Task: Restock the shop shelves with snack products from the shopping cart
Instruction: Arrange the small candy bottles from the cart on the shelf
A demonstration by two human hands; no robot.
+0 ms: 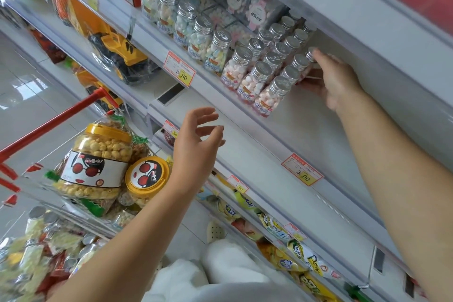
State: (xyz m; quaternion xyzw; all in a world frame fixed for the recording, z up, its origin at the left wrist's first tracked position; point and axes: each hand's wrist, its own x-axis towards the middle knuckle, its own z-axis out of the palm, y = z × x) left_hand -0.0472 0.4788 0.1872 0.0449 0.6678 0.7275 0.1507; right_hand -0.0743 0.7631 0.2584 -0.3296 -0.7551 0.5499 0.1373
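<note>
Rows of small clear candy bottles with silver caps (259, 73) stand on a white shelf (306, 135). My right hand (335, 78) reaches to the right end of the rows and grips one silver-capped bottle (310, 53) at the back, fingers around its body. My left hand (196, 144) hovers open in front of the shelf edge, holding nothing. Below left is the red shopping cart (49, 125) with two yellow-lidded popcorn jars (98, 162) and several small bottles and snack bags (36, 240).
The shelf to the right of the bottles is bare. Price tags (180, 71) hang on the shelf fronts. A bagged yellow toy digger (117, 54) lies on the shelf to the left. Yellow snack packets (289, 240) fill the lower shelf. Red boxes sit above.
</note>
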